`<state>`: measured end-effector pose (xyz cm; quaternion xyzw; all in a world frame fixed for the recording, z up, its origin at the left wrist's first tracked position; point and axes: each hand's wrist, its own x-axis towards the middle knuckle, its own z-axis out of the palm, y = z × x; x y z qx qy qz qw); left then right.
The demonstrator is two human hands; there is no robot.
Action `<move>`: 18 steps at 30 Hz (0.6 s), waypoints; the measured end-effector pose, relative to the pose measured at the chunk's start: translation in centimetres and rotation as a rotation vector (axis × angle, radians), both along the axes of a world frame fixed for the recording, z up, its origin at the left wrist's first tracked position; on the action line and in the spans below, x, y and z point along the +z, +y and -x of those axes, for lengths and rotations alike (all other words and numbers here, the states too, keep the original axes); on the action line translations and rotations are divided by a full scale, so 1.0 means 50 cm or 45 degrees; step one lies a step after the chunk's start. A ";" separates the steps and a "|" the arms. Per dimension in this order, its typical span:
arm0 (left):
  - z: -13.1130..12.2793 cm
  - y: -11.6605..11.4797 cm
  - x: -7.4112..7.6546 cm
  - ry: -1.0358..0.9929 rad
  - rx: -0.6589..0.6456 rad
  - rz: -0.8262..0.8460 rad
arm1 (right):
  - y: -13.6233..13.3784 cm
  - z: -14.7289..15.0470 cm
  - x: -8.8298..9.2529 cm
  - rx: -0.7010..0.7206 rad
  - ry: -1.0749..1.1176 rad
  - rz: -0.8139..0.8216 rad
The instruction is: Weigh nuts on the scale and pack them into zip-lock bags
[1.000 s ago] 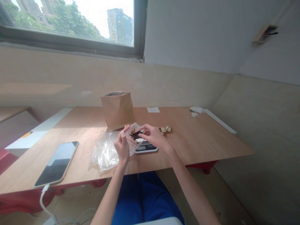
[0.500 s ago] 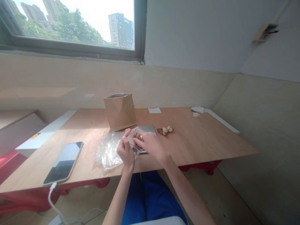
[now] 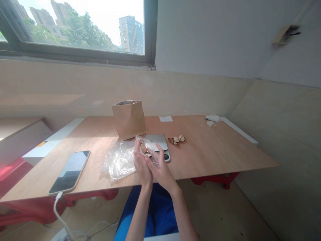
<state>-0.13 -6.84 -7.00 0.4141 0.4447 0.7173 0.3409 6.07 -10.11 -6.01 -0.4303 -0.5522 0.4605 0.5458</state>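
Note:
My left hand [image 3: 141, 163] and my right hand [image 3: 159, 167] are pressed close together over the table's near edge. Between their fingers they hold a small clear zip bag [image 3: 146, 149] with a few light nut shells inside. Both hands have fingers closed on the bag. Just behind the hands lies a small digital scale [image 3: 158, 142] with a grey platform. To the left of the hands lies a crumpled pile of clear plastic bags [image 3: 119, 160]. A few open nut shells [image 3: 177, 139] lie on the table right of the scale.
A brown paper bag [image 3: 129, 118] stands open behind the scale. A phone [image 3: 70, 170] with a white cable lies at the table's near left. A white paper slip [image 3: 166, 118] and white scraps [image 3: 212, 119] lie at the far side of the wooden table [image 3: 220, 147].
Both hands have drawn back from above the scale toward me with the small bag, and now press together on it. The scale's platform has come fully into view.

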 end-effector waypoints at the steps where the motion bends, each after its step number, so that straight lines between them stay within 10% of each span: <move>1: 0.001 -0.004 0.002 -0.051 -0.086 -0.015 | 0.001 0.000 -0.001 -0.022 0.055 -0.019; 5: 0.026 -0.024 0.002 -0.114 -0.314 -0.042 | -0.003 -0.027 -0.004 -0.167 0.057 -0.033; 11: 0.081 -0.028 -0.034 0.152 -0.129 0.247 | -0.010 -0.066 -0.009 -0.265 0.049 0.017; 18: 0.085 -0.040 -0.024 0.058 -0.452 0.235 | -0.013 -0.094 -0.019 -0.410 0.053 0.022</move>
